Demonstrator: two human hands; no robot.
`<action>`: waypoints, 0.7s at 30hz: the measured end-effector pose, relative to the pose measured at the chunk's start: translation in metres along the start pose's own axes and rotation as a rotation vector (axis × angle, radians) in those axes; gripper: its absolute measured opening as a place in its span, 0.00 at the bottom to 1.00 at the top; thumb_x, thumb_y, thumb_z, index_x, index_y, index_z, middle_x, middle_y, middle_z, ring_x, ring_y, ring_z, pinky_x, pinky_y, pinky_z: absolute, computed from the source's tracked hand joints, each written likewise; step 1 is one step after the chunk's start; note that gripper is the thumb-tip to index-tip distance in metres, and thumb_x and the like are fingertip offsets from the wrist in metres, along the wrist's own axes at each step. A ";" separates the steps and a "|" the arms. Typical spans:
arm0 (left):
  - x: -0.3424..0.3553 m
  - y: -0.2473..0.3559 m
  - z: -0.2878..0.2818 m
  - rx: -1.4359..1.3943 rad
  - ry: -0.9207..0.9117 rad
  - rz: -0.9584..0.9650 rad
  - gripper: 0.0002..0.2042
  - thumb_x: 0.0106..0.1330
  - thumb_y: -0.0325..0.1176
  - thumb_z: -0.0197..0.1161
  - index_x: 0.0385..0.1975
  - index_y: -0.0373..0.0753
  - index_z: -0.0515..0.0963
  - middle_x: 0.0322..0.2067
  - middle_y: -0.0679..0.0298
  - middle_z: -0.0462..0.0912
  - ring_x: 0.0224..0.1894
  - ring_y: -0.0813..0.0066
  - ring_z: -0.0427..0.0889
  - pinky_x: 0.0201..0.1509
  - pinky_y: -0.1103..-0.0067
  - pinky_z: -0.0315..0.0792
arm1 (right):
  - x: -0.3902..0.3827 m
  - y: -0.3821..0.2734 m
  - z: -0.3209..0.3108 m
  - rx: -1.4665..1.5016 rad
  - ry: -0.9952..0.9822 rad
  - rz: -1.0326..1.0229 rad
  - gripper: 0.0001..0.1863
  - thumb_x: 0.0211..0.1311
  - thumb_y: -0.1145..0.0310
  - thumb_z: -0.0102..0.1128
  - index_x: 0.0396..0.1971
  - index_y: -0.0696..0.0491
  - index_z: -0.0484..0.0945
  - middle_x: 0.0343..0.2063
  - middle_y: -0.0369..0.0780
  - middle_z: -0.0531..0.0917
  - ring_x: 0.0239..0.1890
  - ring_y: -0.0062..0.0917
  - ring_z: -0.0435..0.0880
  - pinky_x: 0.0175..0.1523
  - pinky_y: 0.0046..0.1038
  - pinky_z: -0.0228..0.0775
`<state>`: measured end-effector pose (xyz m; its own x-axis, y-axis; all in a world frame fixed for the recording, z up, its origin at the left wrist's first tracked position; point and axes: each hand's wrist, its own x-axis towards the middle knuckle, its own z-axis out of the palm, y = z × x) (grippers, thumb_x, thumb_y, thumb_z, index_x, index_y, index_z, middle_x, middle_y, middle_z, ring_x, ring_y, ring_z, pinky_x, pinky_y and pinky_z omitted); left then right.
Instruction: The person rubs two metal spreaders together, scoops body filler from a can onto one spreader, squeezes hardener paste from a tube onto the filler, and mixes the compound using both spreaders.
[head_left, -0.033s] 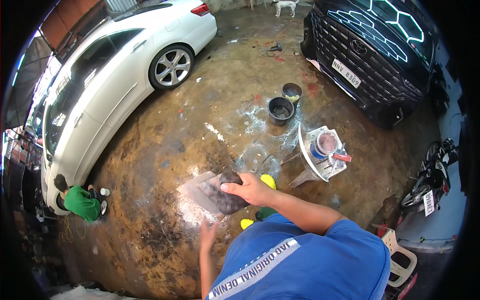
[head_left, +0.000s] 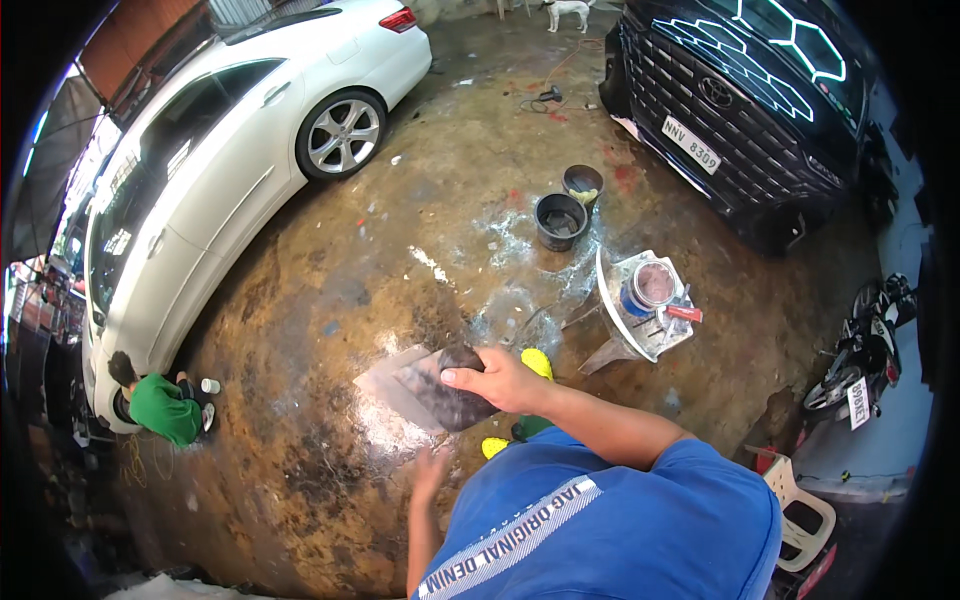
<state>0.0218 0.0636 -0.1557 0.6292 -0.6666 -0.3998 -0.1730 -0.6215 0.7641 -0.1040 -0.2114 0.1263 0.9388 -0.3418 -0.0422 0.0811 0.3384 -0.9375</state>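
My right hand (head_left: pixel 500 382) grips a flat, thin grey sheet (head_left: pixel 425 390) by its dark upper edge. Its thumb lies across the near face, and the other fingers are hidden behind it. Dark smudges cover part of the sheet, and a paler corner juts out to the left. What it is made of I cannot tell. Below the sheet, apart from it, is my left hand (head_left: pixel 430 474), slightly blurred. Its fingers look stretched upward, with nothing seen in them.
A white chair (head_left: pixel 655 345) at right bears an open tub (head_left: pixel 653 288) of pinkish paste and a red-handled tool (head_left: pixel 684 314). Beyond stand two black buckets (head_left: pixel 561 221). A white car (head_left: pixel 240 150) and a dark vehicle (head_left: pixel 740 130) flank the floor. A person in green (head_left: pixel 167 408) crouches left.
My left hand has shifted a little to the right and down. My right hand and the sheet stay nearly where they were.
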 end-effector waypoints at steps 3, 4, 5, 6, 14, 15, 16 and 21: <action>-0.025 -0.049 0.050 -0.114 -0.388 -0.239 0.36 0.70 0.54 0.56 0.69 0.32 0.60 0.62 0.45 0.70 0.63 0.60 0.72 0.67 0.67 0.63 | -0.002 0.010 0.001 -0.049 0.026 0.062 0.18 0.71 0.61 0.57 0.51 0.59 0.78 0.41 0.33 0.83 0.41 0.14 0.78 0.47 0.22 0.72; -0.036 -0.054 0.058 -0.132 -0.482 -0.309 0.36 0.70 0.54 0.55 0.68 0.32 0.60 0.62 0.45 0.71 0.63 0.60 0.72 0.67 0.67 0.64 | -0.005 0.012 0.000 -0.045 0.044 0.064 0.18 0.71 0.61 0.57 0.51 0.59 0.78 0.41 0.33 0.83 0.41 0.14 0.78 0.47 0.22 0.72; -0.045 -0.054 0.061 -0.147 -0.557 -0.368 0.36 0.70 0.54 0.55 0.68 0.32 0.61 0.62 0.45 0.71 0.63 0.60 0.72 0.67 0.67 0.64 | -0.008 0.012 -0.002 -0.020 0.064 0.047 0.18 0.71 0.61 0.57 0.51 0.59 0.78 0.41 0.33 0.83 0.41 0.14 0.78 0.47 0.22 0.72; -0.053 -0.055 0.058 -0.170 -0.617 -0.425 0.36 0.70 0.54 0.55 0.68 0.32 0.61 0.62 0.45 0.71 0.63 0.60 0.72 0.67 0.68 0.64 | -0.011 0.011 -0.004 0.004 0.082 0.031 0.19 0.71 0.60 0.57 0.52 0.59 0.78 0.41 0.33 0.83 0.41 0.14 0.78 0.47 0.22 0.72; -0.064 -0.005 0.013 -0.286 -0.895 -0.647 0.35 0.71 0.55 0.53 0.67 0.31 0.63 0.61 0.46 0.72 0.62 0.60 0.73 0.66 0.68 0.64 | -0.032 0.020 -0.012 0.083 0.327 0.065 0.17 0.71 0.62 0.58 0.50 0.59 0.78 0.39 0.31 0.83 0.38 0.12 0.78 0.43 0.20 0.72; -0.061 0.008 0.006 -0.278 -0.908 -0.654 0.35 0.71 0.55 0.52 0.67 0.31 0.63 0.61 0.46 0.72 0.62 0.60 0.73 0.66 0.68 0.65 | -0.033 0.021 -0.012 0.084 0.340 0.048 0.17 0.71 0.61 0.58 0.49 0.59 0.79 0.38 0.32 0.83 0.38 0.12 0.78 0.42 0.20 0.72; -0.059 0.023 0.002 -0.267 -0.918 -0.654 0.35 0.71 0.56 0.52 0.66 0.31 0.63 0.60 0.46 0.72 0.62 0.60 0.73 0.66 0.68 0.65 | -0.035 0.024 -0.012 0.084 0.352 0.031 0.17 0.71 0.60 0.58 0.48 0.60 0.79 0.36 0.32 0.83 0.37 0.11 0.77 0.41 0.20 0.71; -0.049 0.130 -0.033 -0.086 -0.925 -0.618 0.34 0.72 0.56 0.50 0.66 0.31 0.64 0.60 0.46 0.73 0.61 0.60 0.74 0.66 0.68 0.65 | -0.052 0.035 -0.027 -0.126 0.438 0.025 0.19 0.70 0.58 0.58 0.46 0.60 0.79 0.32 0.35 0.84 0.35 0.13 0.77 0.39 0.23 0.70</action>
<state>-0.0067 0.0291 -0.0206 -0.2241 -0.3248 -0.9189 0.0499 -0.9454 0.3220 -0.1588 -0.2055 0.0859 0.7076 -0.6829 -0.1818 -0.0067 0.2508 -0.9680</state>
